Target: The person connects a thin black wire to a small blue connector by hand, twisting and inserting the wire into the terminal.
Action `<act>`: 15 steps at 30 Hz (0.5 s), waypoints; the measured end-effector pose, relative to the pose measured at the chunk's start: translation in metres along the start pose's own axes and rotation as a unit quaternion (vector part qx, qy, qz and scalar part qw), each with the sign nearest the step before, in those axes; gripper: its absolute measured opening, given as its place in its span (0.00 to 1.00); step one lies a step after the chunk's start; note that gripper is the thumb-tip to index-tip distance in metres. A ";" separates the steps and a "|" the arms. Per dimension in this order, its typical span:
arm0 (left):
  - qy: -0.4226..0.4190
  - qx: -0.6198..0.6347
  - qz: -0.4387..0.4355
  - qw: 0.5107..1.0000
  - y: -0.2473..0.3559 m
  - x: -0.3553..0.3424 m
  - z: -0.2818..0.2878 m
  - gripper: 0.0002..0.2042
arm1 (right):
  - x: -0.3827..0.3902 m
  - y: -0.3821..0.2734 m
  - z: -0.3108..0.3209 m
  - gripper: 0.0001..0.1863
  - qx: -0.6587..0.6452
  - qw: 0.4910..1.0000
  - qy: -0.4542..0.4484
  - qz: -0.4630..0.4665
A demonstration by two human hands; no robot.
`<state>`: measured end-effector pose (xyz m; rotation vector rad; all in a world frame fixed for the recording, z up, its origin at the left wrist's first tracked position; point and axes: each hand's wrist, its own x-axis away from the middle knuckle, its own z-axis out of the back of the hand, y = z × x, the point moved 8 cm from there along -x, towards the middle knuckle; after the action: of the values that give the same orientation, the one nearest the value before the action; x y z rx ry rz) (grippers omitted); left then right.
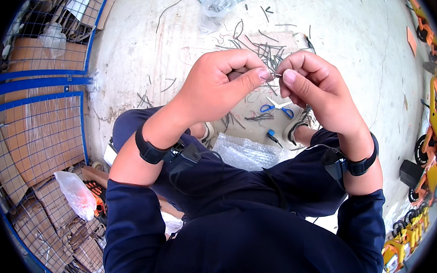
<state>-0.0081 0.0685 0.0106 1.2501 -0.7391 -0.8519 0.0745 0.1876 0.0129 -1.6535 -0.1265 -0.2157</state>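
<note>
Both hands are raised in front of me, fingertips almost meeting. My left hand (pixel 221 84) pinches one end of a thin wire (pixel 277 74) between thumb and forefinger. The other end is pinched by my right hand (pixel 314 87), its remaining fingers curled under. Only a short length of the wire shows between the fingertips. Below them on the floor lie blue-handled scissors (pixel 278 107), blades apart. Behind the hands is a loose pile of dark cable pieces (pixel 271 54), partly hidden by my fingers.
Bubble wrap (pixel 247 152) and a small blue-and-black item (pixel 272 135) lie between my legs. At left stands a blue mesh cage (pixel 36 93) holding cardboard. A plastic bag (pixel 219 1) lies at the far side. Yellow-and-orange wheeled equipment (pixel 432 119) lines the right.
</note>
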 end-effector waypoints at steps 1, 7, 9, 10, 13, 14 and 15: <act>-0.012 -0.017 0.006 1.000 -0.002 0.000 0.000 0.06 | 0.000 -0.004 -0.001 0.07 0.034 0.998 0.005 0.045; -0.083 0.002 0.085 0.993 -0.008 0.000 -0.007 0.07 | 0.003 -0.015 -0.003 0.06 0.235 0.954 0.037 0.181; -0.103 0.030 0.092 0.990 -0.010 0.000 -0.008 0.08 | 0.002 -0.011 -0.005 0.05 0.231 0.959 0.032 0.160; -0.108 0.057 0.089 0.988 -0.011 0.000 -0.007 0.08 | 0.001 -0.005 -0.007 0.05 0.193 0.974 -0.001 0.119; -0.107 0.110 0.059 0.986 -0.008 -0.002 -0.002 0.09 | 0.002 0.005 -0.012 0.06 0.057 0.995 -0.077 0.004; -0.104 0.123 0.046 0.986 -0.007 -0.003 0.000 0.09 | 0.004 0.004 -0.014 0.06 0.001 0.996 -0.086 -0.028; -0.106 0.135 0.046 0.984 -0.009 -0.004 -0.001 0.09 | 0.005 0.006 -0.016 0.07 -0.055 0.992 -0.094 -0.059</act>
<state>-0.0108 0.0711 0.0012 1.3646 -1.1029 -0.8361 0.0795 0.1709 0.0100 -1.7756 -0.3614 -0.1580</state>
